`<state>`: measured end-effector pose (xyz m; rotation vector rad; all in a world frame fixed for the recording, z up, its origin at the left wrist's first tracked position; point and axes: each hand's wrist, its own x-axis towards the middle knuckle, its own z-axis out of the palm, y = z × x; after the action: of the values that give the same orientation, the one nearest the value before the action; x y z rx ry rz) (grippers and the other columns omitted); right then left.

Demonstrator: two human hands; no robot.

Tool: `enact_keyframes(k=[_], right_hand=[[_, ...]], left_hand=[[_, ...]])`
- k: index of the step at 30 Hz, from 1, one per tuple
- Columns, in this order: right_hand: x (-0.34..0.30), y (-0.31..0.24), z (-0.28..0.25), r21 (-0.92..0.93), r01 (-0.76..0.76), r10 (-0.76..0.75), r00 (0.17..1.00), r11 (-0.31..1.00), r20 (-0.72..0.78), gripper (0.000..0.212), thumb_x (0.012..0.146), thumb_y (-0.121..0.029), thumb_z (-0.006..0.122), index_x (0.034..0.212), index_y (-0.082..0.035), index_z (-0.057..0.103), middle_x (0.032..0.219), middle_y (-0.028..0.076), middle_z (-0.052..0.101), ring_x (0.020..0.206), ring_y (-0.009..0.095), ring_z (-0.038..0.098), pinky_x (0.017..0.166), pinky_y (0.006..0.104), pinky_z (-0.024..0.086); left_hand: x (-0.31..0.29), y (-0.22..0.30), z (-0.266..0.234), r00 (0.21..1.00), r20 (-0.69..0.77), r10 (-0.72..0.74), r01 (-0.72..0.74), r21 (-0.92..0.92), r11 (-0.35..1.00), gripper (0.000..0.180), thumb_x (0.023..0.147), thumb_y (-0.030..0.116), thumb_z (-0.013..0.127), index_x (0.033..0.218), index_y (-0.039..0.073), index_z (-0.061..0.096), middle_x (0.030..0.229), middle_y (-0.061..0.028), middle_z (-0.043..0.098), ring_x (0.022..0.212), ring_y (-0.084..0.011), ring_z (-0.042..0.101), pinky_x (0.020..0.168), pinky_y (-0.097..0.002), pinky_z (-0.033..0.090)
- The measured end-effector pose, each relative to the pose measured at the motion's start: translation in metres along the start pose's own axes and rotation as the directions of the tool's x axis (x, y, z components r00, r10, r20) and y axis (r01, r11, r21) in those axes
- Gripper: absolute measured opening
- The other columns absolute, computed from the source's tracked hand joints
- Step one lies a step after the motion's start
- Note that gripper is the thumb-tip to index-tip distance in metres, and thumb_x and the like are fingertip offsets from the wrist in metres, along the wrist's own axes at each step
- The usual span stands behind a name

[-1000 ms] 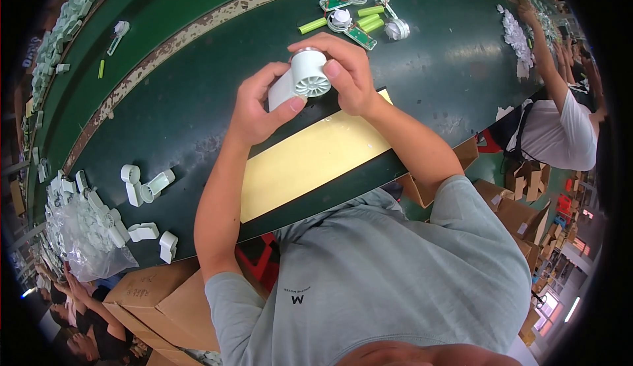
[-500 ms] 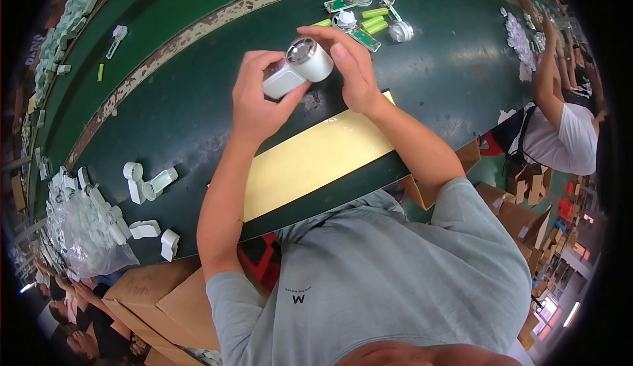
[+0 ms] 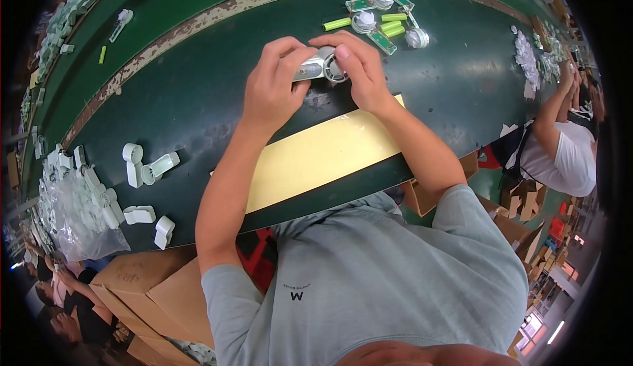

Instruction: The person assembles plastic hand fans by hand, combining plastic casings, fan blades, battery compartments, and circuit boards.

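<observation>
Over the dark green table, a white handheld device (image 3: 311, 70) with a boxy handle and a round, grey-rimmed head is held between my hands. My left hand (image 3: 271, 86) wraps its fingers and thumb around the handle. At the head, my right hand (image 3: 366, 69) grips with its thumb on the rim and its fingers behind. A small panel on the handle faces up. Beneath my forearms lies a yellow sheet (image 3: 323, 158). Just beyond my right hand are yellow-green battery cells (image 3: 391, 31), green circuit boards (image 3: 382, 42) and white round parts (image 3: 364, 22).
White housing pieces (image 3: 134, 173) lie on the left, beside a clear plastic bag (image 3: 82, 214) with many more. Cardboard boxes (image 3: 142, 277) stand below the table's left edge. A co-worker in a white shirt (image 3: 572, 152) is at the right. A chipped ledge (image 3: 217, 15) borders the table's far side.
The device has turned so its handle panel shows and its head is tipped toward me. My right hand has closed onto the head. The view has shifted slightly.
</observation>
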<state>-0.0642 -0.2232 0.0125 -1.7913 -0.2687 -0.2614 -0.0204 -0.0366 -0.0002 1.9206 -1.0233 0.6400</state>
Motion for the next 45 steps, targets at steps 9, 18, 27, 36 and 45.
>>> enact_keyframes(k=[9,18,27,36,45], right_hand=[[0.001,0.004,-0.005,0.025,0.204,-0.198,0.967,0.979,-0.161,0.036,0.097,-0.023,0.052,0.121,0.001,0.064,0.101,0.009,0.060,0.087,0.015,0.056,0.074,0.0275,0.045],[-0.002,0.010,0.002,-0.024,0.216,-0.216,0.946,0.976,-0.241,0.034,0.100,-0.021,0.046,0.085,0.002,0.065,0.080,0.010,0.064,0.071,0.020,0.058,0.067,0.0317,0.046],[-0.004,-0.002,-0.010,-0.075,0.163,-0.177,0.946,0.984,-0.271,0.036,0.100,-0.018,0.047,0.075,0.004,0.063,0.073,0.009,0.063,0.064,0.015,0.056,0.059,0.0283,0.041],[-0.002,-0.002,-0.005,0.023,0.058,-0.048,0.952,0.998,-0.302,0.035,0.100,-0.014,0.049,0.073,0.004,0.062,0.071,0.008,0.063,0.064,0.013,0.056,0.059,0.0275,0.042],[0.006,0.005,-0.003,0.032,0.292,-0.275,0.928,0.956,-0.252,0.046,0.100,-0.029,0.040,0.079,0.004,0.065,0.077,0.015,0.065,0.069,0.022,0.059,0.066,0.0333,0.045]], left_hand=[[-0.001,0.000,-0.002,0.855,0.386,-0.347,0.492,-0.386,0.781,0.056,0.080,0.022,0.082,0.126,0.002,0.059,0.103,-0.0139,0.069,0.092,-0.0236,0.068,0.082,-0.0328,0.054],[-0.004,0.019,0.001,0.864,0.401,-0.305,0.428,-0.266,0.864,0.049,0.079,0.029,0.080,0.117,0.005,0.062,0.099,-0.0160,0.070,0.082,-0.0334,0.070,0.071,-0.0386,0.056],[0.002,0.036,0.010,0.916,0.380,-0.130,0.196,-0.140,0.971,0.047,0.078,0.034,0.080,0.102,0.002,0.056,0.079,-0.0180,0.067,0.069,-0.0376,0.067,0.061,-0.0445,0.054],[0.007,0.039,0.005,0.880,0.457,-0.130,0.224,-0.158,0.962,0.040,0.080,0.029,0.076,0.092,-0.001,0.052,0.073,-0.0210,0.065,0.065,-0.0397,0.064,0.060,-0.0455,0.052],[0.003,0.025,0.003,0.973,0.224,-0.047,0.082,-0.149,0.985,0.050,0.072,0.024,0.083,0.112,0.002,0.061,0.093,-0.0158,0.069,0.079,-0.0341,0.069,0.068,-0.0413,0.057]])
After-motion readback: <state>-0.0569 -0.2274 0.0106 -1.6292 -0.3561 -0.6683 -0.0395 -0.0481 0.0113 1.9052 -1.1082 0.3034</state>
